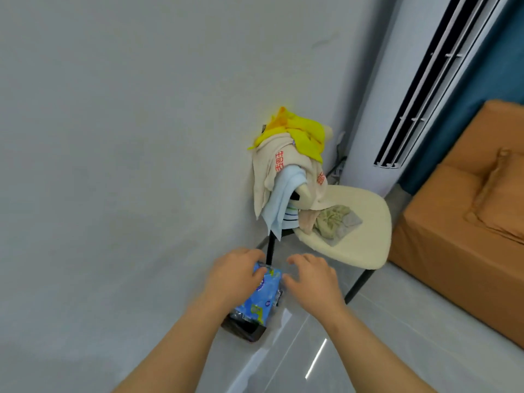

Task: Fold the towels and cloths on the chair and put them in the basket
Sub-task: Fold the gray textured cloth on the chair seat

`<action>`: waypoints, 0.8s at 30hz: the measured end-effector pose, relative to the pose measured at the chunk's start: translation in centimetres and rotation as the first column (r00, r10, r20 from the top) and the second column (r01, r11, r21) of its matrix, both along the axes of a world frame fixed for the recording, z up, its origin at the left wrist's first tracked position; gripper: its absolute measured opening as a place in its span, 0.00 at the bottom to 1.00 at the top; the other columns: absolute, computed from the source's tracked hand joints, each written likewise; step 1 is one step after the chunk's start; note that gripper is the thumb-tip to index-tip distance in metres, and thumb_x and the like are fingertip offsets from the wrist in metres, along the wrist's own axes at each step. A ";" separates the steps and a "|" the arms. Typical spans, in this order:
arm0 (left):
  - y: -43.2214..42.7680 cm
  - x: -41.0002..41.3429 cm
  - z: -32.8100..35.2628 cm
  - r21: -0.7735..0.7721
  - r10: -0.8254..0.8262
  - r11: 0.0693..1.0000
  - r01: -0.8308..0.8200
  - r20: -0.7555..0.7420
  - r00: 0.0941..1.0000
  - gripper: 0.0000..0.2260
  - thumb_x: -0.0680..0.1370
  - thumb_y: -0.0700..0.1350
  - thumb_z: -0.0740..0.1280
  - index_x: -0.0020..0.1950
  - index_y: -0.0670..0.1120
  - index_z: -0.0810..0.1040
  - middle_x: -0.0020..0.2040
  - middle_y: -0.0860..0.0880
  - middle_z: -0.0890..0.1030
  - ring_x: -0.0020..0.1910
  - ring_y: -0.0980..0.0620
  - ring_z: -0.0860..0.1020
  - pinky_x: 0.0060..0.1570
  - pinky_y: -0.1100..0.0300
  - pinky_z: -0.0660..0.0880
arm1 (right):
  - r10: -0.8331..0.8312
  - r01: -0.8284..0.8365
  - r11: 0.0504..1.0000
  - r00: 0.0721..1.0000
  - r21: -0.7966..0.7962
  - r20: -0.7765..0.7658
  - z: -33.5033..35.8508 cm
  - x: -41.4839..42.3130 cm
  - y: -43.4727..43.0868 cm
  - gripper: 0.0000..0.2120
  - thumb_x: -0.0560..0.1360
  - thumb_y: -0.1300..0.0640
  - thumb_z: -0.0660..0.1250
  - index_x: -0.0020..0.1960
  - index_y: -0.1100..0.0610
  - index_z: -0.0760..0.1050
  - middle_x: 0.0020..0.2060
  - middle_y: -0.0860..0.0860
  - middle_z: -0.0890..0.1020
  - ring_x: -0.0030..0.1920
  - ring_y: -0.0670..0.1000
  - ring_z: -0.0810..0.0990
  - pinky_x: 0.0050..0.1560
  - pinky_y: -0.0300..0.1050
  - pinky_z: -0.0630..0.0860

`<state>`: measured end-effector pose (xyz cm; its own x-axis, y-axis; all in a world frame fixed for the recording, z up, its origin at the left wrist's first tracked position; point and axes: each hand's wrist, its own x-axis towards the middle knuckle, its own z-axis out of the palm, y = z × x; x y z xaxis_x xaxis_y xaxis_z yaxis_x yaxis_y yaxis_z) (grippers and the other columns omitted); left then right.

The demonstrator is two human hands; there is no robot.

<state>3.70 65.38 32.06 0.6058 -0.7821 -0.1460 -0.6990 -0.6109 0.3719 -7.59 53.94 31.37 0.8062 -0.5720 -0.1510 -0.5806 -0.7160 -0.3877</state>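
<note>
A cream chair [360, 222] stands by the wall. Over its backrest hang a yellow cloth [300, 131], a beige towel with red print [272, 171] and a light blue towel [283, 199]. On the seat lie a crumpled green cloth [330, 222] and a grey cloth [350, 222]. Below them, a dark basket [243, 329] sits on the floor with a blue patterned cloth [262, 296] on top. My left hand [235, 275] grips the far end of that blue cloth. My right hand [310, 276] hovers just right of it, fingers spread and bent.
A grey wall runs along the left. A tall white standing air conditioner [397, 123] is behind the chair, and an orange sofa [465, 222] fills the right. The glossy tiled floor [368, 350] stretches in front.
</note>
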 end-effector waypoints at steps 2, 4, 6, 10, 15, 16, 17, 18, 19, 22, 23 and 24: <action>-4.5 0.9 -0.3 0.016 -0.025 1.000 0.025 -0.006 1.000 0.15 0.79 0.50 0.61 0.64 0.49 0.73 0.61 0.48 0.76 0.59 0.47 0.75 0.56 0.55 0.71 | -0.031 0.031 0.999 1.000 0.021 0.004 -0.4 0.4 -4.2 0.17 0.78 0.48 0.59 0.65 0.51 0.69 0.63 0.49 0.73 0.64 0.52 0.68 0.62 0.45 0.64; -8.9 1.4 -0.9 0.030 -0.057 0.998 0.057 0.001 0.998 0.14 0.79 0.50 0.61 0.64 0.49 0.73 0.59 0.48 0.77 0.57 0.47 0.75 0.56 0.54 0.72 | -0.049 0.049 0.998 0.999 0.039 -0.005 -1.1 0.4 -8.5 0.17 0.78 0.47 0.59 0.66 0.50 0.69 0.63 0.48 0.72 0.64 0.52 0.68 0.62 0.46 0.64; -13.4 1.9 -1.7 0.052 -0.075 0.996 0.075 0.002 0.997 0.15 0.79 0.51 0.60 0.64 0.50 0.72 0.59 0.49 0.77 0.57 0.48 0.75 0.54 0.55 0.72 | -0.062 0.063 0.997 0.998 0.042 -0.026 -1.9 0.5 -13.0 0.18 0.79 0.47 0.58 0.67 0.50 0.68 0.64 0.49 0.72 0.64 0.52 0.68 0.62 0.46 0.64; -22.6 2.4 -3.9 0.056 -0.041 0.997 0.043 -0.035 0.999 0.15 0.79 0.51 0.60 0.65 0.50 0.72 0.59 0.49 0.77 0.56 0.48 0.76 0.54 0.54 0.72 | -0.037 0.040 0.998 0.997 0.052 -0.070 -4.0 0.7 -23.0 0.19 0.78 0.48 0.58 0.68 0.50 0.67 0.64 0.49 0.72 0.64 0.53 0.69 0.61 0.45 0.65; -32.4 1.3 -5.8 0.109 0.053 0.993 -0.039 -0.128 0.990 0.16 0.80 0.50 0.59 0.67 0.50 0.71 0.61 0.50 0.76 0.58 0.50 0.75 0.54 0.56 0.71 | 0.053 -0.036 0.993 0.986 0.114 -0.157 -5.9 1.0 -33.9 0.18 0.78 0.50 0.58 0.67 0.50 0.68 0.63 0.50 0.73 0.62 0.54 0.70 0.59 0.47 0.67; -34.0 1.1 -6.2 0.119 0.072 0.991 -0.055 -0.139 0.988 0.16 0.80 0.50 0.59 0.67 0.51 0.71 0.61 0.50 0.76 0.58 0.50 0.74 0.54 0.56 0.71 | 0.070 -0.048 0.990 0.983 0.133 -0.170 -6.3 1.4 -35.6 0.18 0.78 0.50 0.58 0.67 0.51 0.69 0.63 0.50 0.73 0.62 0.54 0.70 0.58 0.47 0.67; -35.4 1.1 -6.5 0.125 0.088 0.990 -0.070 -0.148 0.985 0.16 0.80 0.50 0.60 0.66 0.51 0.71 0.60 0.50 0.76 0.58 0.50 0.74 0.54 0.56 0.71 | 0.088 -0.060 0.986 0.979 0.152 -0.185 -6.7 1.8 -37.0 0.17 0.78 0.50 0.58 0.67 0.51 0.69 0.63 0.50 0.73 0.62 0.54 0.71 0.59 0.47 0.67; -36.7 1.1 -6.9 0.136 0.106 0.987 -0.085 -0.158 0.982 0.15 0.79 0.50 0.60 0.66 0.51 0.72 0.59 0.49 0.77 0.57 0.50 0.75 0.54 0.56 0.71 | 0.114 -0.080 0.982 0.974 0.171 -0.197 -7.0 2.4 -38.3 0.17 0.78 0.50 0.58 0.66 0.51 0.69 0.63 0.50 0.73 0.62 0.53 0.71 0.59 0.47 0.67; -37.9 1.4 -7.3 0.147 0.120 0.985 -0.096 -0.166 0.979 0.15 0.79 0.50 0.60 0.66 0.51 0.72 0.58 0.49 0.77 0.57 0.50 0.75 0.53 0.57 0.72 | 0.144 -0.105 0.976 0.967 0.189 -0.208 -7.4 2.9 -39.5 0.17 0.78 0.49 0.58 0.66 0.51 0.69 0.64 0.50 0.73 0.62 0.53 0.71 0.59 0.46 0.67; -41.1 2.7 -9.1 0.196 0.158 0.973 -0.121 -0.190 0.969 0.15 0.79 0.50 0.59 0.65 0.50 0.73 0.60 0.49 0.77 0.57 0.50 0.75 0.54 0.56 0.72 | 0.212 -0.157 0.962 0.944 0.222 -0.254 -8.6 4.8 -43.2 0.17 0.79 0.49 0.57 0.66 0.51 0.69 0.64 0.50 0.73 0.63 0.53 0.70 0.58 0.45 0.67; -42.2 3.3 -9.7 0.208 0.167 0.970 -0.125 -0.196 0.966 0.15 0.79 0.50 0.59 0.64 0.49 0.73 0.60 0.49 0.77 0.57 0.49 0.75 0.55 0.56 0.73 | 0.223 -0.166 0.961 0.939 0.221 -0.263 -9.0 5.5 -44.5 0.17 0.79 0.50 0.57 0.66 0.51 0.69 0.63 0.50 0.73 0.63 0.53 0.71 0.57 0.44 0.67; -43.2 3.9 -10.2 0.222 0.172 0.967 -0.125 -0.204 0.964 0.14 0.79 0.50 0.59 0.63 0.48 0.74 0.59 0.48 0.77 0.57 0.48 0.75 0.54 0.55 0.73 | 0.232 -0.175 0.960 0.934 0.218 -0.270 -9.4 6.2 -45.8 0.16 0.79 0.50 0.57 0.65 0.52 0.70 0.62 0.51 0.74 0.62 0.53 0.72 0.55 0.44 0.68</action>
